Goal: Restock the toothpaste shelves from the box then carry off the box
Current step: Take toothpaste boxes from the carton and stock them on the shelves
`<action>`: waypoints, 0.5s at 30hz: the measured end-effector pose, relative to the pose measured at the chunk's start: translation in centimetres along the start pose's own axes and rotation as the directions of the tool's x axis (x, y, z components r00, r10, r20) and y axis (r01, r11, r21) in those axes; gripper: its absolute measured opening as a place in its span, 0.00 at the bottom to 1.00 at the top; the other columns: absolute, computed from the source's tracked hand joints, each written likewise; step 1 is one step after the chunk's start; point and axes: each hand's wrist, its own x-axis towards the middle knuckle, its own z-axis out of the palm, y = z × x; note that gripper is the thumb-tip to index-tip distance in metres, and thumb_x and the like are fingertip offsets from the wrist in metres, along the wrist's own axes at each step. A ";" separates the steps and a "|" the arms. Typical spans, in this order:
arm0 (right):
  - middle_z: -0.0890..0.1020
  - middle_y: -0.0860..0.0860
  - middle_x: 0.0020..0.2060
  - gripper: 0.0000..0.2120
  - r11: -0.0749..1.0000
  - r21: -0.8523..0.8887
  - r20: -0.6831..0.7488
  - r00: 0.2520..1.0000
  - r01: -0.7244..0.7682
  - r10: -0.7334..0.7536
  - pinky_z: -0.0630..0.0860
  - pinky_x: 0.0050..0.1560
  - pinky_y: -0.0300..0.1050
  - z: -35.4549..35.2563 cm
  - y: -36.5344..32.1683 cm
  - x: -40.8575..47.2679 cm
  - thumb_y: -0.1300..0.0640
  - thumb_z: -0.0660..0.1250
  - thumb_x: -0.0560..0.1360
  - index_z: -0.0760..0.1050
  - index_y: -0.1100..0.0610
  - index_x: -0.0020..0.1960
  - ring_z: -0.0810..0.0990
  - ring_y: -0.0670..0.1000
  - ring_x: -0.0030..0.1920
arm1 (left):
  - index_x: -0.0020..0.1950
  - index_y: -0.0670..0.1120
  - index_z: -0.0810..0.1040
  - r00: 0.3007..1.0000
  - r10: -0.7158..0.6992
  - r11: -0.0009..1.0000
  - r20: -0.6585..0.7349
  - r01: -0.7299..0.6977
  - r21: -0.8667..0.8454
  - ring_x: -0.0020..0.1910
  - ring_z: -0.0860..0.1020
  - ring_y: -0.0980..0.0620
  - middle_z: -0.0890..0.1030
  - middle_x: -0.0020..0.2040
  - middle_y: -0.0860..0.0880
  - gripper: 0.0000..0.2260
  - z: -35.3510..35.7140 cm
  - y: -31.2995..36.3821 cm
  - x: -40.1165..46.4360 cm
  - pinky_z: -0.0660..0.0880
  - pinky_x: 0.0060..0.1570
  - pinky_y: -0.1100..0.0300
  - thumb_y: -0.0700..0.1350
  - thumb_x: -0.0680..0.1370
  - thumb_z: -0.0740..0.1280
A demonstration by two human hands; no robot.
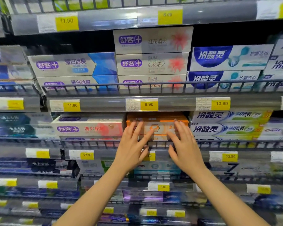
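on the left stretch of the middle shelf [95,145] the red-and-white cartons [88,128] sit stacked behind the front rail, full enough, and now to the centre, where the action is: the left hand [132,144] is spread flat, fingers straight, fingertips pressed on the face of the orange toothpaste cartons [157,126], which sit at the shelf's front edge just below the 9.90 price tag [149,104]. the right hand [184,142] mirrors it, open and flat against the same stack's right end, neither hand gripping anything. looks like a squaring-up push, so this slot seems nearly stocked. further right, the blue-and-yellow cartons [225,126] fill their bay. the box is out of view, so how much stock remains i cannot tell, and carrying it off is still to come.
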 end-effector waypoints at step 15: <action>0.74 0.59 0.60 0.31 0.995 -0.101 -0.136 0.990 0.019 -0.032 0.53 0.72 0.55 0.5 0.2 1.4 0.60 0.74 0.68 0.65 0.61 0.67 0.67 0.57 0.64 | 0.66 0.46 0.70 0.986 -0.084 0.995 -0.143 0.091 0.045 0.58 0.72 0.45 0.77 0.57 0.44 0.28 0.2 -0.5 3.6 0.65 0.64 0.45 0.56 0.70 0.70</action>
